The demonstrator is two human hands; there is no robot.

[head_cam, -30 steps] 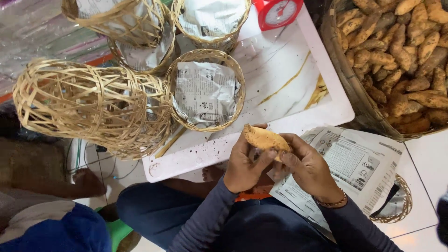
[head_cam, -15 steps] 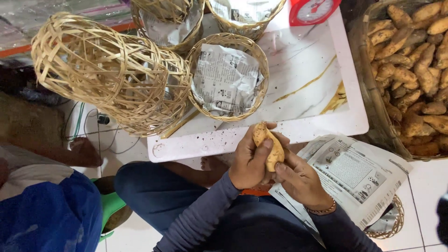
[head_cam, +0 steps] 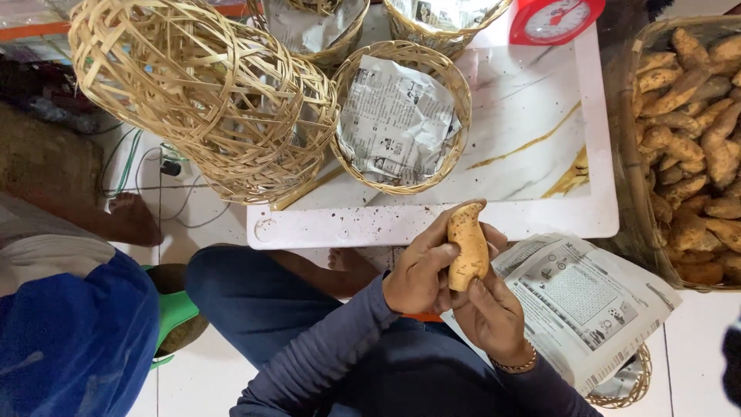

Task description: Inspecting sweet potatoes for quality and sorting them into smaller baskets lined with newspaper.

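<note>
- Your left hand (head_cam: 421,274) is wrapped around a tan sweet potato (head_cam: 468,245), fingers curled on its left side.
- Your right hand (head_cam: 490,316) cups it from below, fingertips on its lower end.
- The potato stands upright, just in front of the white tray's (head_cam: 432,224) near edge.
- A paper-lined basket (head_cam: 401,116) sits on the tray; a newspaper sheet (head_cam: 587,301) lies just to your right, next to a big basket of potatoes (head_cam: 687,147).

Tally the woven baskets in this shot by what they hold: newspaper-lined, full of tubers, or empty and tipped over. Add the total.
Newspaper-lined baskets: 3, the near one plus two cut off by the top edge.
Basket full of tubers: 1.
Empty basket stack tipped on its side: 1; layers too tangled to separate.
Total: 5
</note>
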